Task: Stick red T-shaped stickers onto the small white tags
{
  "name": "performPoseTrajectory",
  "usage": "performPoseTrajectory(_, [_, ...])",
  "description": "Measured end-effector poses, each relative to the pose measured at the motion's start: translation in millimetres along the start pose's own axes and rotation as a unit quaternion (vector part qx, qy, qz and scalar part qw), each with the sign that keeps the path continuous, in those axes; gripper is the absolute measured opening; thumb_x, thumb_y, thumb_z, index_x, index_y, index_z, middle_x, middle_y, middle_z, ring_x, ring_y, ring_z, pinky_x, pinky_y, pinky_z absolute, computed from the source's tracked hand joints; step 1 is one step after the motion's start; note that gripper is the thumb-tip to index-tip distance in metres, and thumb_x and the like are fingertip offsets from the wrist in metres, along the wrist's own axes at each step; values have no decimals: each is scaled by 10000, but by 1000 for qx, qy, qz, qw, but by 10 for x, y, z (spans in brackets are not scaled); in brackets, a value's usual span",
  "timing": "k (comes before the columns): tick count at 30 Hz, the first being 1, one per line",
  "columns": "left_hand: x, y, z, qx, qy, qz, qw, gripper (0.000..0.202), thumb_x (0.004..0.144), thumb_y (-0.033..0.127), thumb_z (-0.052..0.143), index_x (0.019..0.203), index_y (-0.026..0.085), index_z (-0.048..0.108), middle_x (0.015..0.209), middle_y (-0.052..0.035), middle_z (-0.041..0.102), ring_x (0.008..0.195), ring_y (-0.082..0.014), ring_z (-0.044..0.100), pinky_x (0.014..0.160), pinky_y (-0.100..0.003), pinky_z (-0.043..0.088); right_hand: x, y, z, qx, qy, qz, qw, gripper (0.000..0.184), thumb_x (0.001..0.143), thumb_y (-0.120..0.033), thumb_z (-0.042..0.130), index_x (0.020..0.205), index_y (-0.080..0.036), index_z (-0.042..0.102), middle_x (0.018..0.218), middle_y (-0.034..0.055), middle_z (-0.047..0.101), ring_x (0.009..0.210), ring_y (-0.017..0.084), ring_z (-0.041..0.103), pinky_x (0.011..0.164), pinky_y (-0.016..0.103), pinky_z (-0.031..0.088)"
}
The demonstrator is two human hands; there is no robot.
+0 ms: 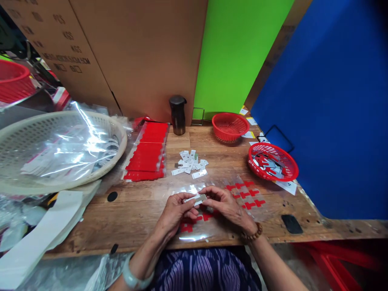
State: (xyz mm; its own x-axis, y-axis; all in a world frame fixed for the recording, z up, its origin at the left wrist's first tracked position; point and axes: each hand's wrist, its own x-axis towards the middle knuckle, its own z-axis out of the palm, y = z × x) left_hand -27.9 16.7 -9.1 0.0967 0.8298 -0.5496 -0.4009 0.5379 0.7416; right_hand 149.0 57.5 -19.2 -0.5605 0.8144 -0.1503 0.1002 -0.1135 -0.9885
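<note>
Between both hands is a small flat rectangular piece [199,199], pale with a greyish face. My left hand [178,208] pinches its left end, and my right hand [220,201] has its thumb and fingers closed on the right end. Beneath the hands lies a clear plastic sheet [194,234] carrying red T-shaped stickers [246,195], partly hidden by my hands. Just beyond them is a loose pile of white and grey flat pieces [190,162], each with small markings.
Stacked red sticker sheets [146,151] lie left of the pile, beside a large cream basket [117,169] with plastic-wrapped parts. A dark lidded bottle [178,115] stands at the back. Rightward are a red basket [230,125] and another red basket [292,171] holding pieces. A blue panel [330,121] borders the right.
</note>
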Motion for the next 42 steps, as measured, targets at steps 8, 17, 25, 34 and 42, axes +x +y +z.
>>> performPoseTrajectory(8, [9, 55, -83, 5, -18, -14, 1000, 287, 605, 191, 755, 822, 71, 611, 574, -42, 664, 392, -76, 573, 405, -146, 479, -16, -28, 92, -52, 12, -23, 998, 212, 811, -317, 598, 987, -199, 608, 796, -7, 587, 709, 118, 525, 657, 244, 413])
performPoseTrajectory(17, [189, 70, -335, -11, 138, 77, 987, 197, 719, 135, 660, 879, 119, 547, 611, -65, 698, 511, -138, 668, 512, -193, 544, -77, 87, 246, -174, 111, -33, 978, 88, 845, -258, 520, 827, -200, 584, 761, 3, 583, 708, 144, 533, 675, 270, 411])
performPoseTrajectory(25, [233, -77, -383, 33, 127, 126, 983, 254, 691, 221, 693, 885, 126, 559, 629, -57, 703, 579, -148, 683, 570, -207, 547, -172, 60, 510, -286, 69, -45, 955, 118, 870, -157, 461, 853, -204, 568, 832, 19, 577, 764, 156, 534, 721, 281, 402])
performPoseTrajectory(34, [373, -68, -529, 33, 157, 150, 976, 264, 687, 231, 693, 884, 126, 550, 623, -42, 696, 563, -146, 679, 564, -217, 543, 114, 110, 593, -339, 87, -83, 933, 105, 859, -130, 459, 855, -190, 545, 830, 34, 550, 761, 165, 518, 713, 287, 406])
performPoseTrajectory(42, [409, -58, -489, 48, 151, 136, 978, 203, 699, 181, 675, 862, 121, 568, 597, -47, 693, 554, -145, 679, 551, -205, 534, 231, 113, 634, -378, 87, -57, 920, 108, 811, -80, 491, 795, -184, 514, 797, 21, 530, 739, 150, 500, 700, 269, 373])
